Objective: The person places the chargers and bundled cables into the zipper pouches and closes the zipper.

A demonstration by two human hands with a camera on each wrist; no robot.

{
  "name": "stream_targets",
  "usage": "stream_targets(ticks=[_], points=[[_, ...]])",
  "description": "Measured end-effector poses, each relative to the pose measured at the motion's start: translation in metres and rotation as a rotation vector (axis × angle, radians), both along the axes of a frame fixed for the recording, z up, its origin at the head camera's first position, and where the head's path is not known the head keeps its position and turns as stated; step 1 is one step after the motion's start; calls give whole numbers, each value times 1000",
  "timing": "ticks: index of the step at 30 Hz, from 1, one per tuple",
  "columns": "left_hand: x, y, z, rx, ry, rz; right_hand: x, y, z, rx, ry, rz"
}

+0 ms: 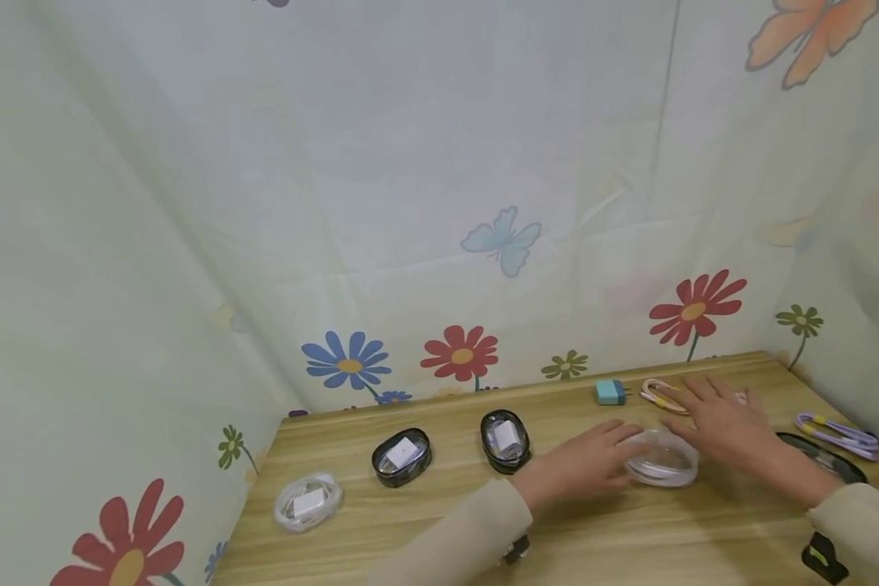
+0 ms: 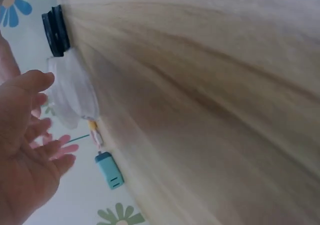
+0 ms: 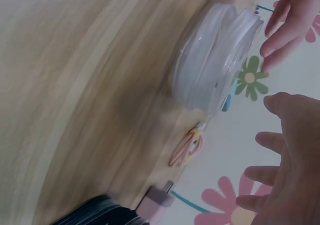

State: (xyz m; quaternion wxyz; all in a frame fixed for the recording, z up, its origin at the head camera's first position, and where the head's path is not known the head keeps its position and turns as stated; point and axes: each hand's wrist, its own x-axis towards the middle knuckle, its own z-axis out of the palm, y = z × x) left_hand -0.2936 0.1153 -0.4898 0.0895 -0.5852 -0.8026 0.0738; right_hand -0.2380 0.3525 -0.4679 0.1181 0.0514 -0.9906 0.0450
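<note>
A clear plastic oval case [image 1: 662, 465] lies on the table between my two hands. In the right wrist view, the case [image 3: 205, 60] shows two stacked layers with a gap along one side. My left hand [image 1: 582, 465] hovers at its left edge, fingers relaxed and holding nothing. From the other side my right hand [image 1: 728, 427] reaches over the table, its fingers spread and apart from the case in the right wrist view. Behind the right hand lies a peach cable bundle [image 1: 655, 392], partly hidden. A teal charger plug [image 1: 610, 392] is beside that bundle.
On the left stand a clear case with a white charger [image 1: 308, 503] and two black-rimmed cases [image 1: 403, 457] [image 1: 505, 442] with white chargers. At right lie a purple cable bundle [image 1: 842, 438] and a black case [image 1: 842, 465]. A pink charger [image 3: 154, 203] is near the right hand.
</note>
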Motion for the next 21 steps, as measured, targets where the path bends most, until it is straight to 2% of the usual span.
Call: stream_targets(ticks=[3,5,10,12,17,21], points=[[-1,6,-4,-26,-111,-18,1,2,-1,-14,9,2],[-2,9,-6,-45,-138,-32,2,2,0,-9,14,-1],[-3,15,-7,-98,-77,-96,3,3,0,-2,5,-28],[-3,16,-6,-114,-59,-101,3,3,0,-4,1,-36],[4,15,1,-133,-26,-31,2,3,-2,-9,-8,-44],[12,14,5,-128,18,78,0,3,-5,-31,-16,-49]])
